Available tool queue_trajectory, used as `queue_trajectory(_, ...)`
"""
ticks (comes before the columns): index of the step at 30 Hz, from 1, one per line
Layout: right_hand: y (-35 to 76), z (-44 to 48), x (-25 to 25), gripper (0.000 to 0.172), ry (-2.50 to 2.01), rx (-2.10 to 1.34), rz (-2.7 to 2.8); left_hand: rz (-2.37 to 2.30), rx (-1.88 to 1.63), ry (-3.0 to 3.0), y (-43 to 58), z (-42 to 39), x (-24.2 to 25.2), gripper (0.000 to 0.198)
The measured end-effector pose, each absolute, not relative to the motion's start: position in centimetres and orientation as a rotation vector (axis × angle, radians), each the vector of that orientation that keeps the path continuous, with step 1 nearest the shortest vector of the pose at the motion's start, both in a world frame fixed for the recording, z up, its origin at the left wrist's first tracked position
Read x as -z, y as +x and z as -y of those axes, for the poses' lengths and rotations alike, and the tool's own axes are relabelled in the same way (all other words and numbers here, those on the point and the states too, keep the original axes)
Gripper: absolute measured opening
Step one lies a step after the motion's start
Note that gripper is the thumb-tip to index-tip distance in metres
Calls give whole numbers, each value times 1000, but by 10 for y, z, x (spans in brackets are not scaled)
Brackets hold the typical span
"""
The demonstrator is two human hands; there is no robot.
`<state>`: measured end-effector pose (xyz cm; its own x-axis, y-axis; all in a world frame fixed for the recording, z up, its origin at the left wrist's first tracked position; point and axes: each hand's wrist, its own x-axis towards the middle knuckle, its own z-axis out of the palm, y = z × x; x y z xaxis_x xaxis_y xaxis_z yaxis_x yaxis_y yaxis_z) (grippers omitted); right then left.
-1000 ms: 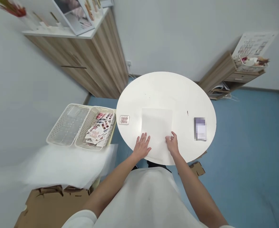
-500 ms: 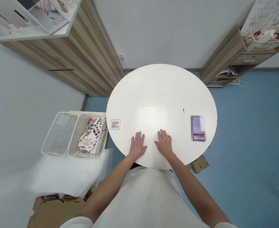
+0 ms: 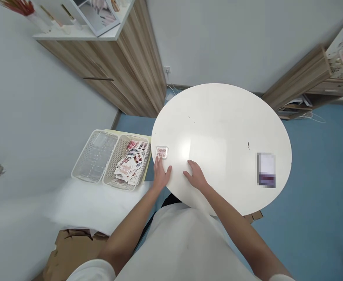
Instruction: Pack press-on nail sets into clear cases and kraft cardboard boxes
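A round white table [image 3: 224, 113] fills the middle of the view. My left hand [image 3: 161, 173] lies flat and open at its left edge, fingertips touching a small clear packet of pink nails [image 3: 161, 152]. Flat on the table just to the right rests my right hand [image 3: 195, 176], fingers spread, on a barely visible white sheet [image 3: 200, 156]. A small purple-and-white card [image 3: 266, 170] lies near the table's right edge.
Left of the table stand two white mesh baskets: one [image 3: 96, 155] looks bare, the other [image 3: 130, 162] holds several nail packets. White cloth [image 3: 95, 205] and cardboard [image 3: 69, 249] lie below them. A wooden cabinet [image 3: 115, 66] stands at back left, a low shelf [image 3: 312, 82] at right.
My left hand has moved left to the nail packet at the table's edge. My right hand went from a pinch on the sheet to lying flat. The view has swung leftward.
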<state>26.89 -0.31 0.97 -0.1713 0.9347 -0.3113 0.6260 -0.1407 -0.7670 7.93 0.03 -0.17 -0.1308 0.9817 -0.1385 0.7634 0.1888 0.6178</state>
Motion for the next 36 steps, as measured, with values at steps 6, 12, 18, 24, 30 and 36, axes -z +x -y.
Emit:
queue_trajectory(6, 201, -31, -2, 58, -1616, -1657, 1410, -1907, -723, 1109, 33, -37, 10, 51)
queue_trajectory(12, 170, -39, 9, 70, -1627, -1660, 1388, -1837, -563, 1184, 25, -43, 16, 52)
queue_trajectory(18, 179, -24, 6, 73, -1705, -1509, 1520, -1731, -555, 1338, 35, -35, 19, 55)
queue_trajectory(24, 218, 13, -6, 67, -1827, -1306, 1455, -1516, -563, 1445, 67, -11, 18, 56)
queue_trajectory(30, 256, 44, -9, 51, -1866, -1171, 1377, -1377, -524, 1538, 94, 8, 14, 53)
queue_trajectory(36, 304, 70, -11, 37, -1828, -1053, 1355, -1316, -487, 1623, 131, 25, 7, 50)
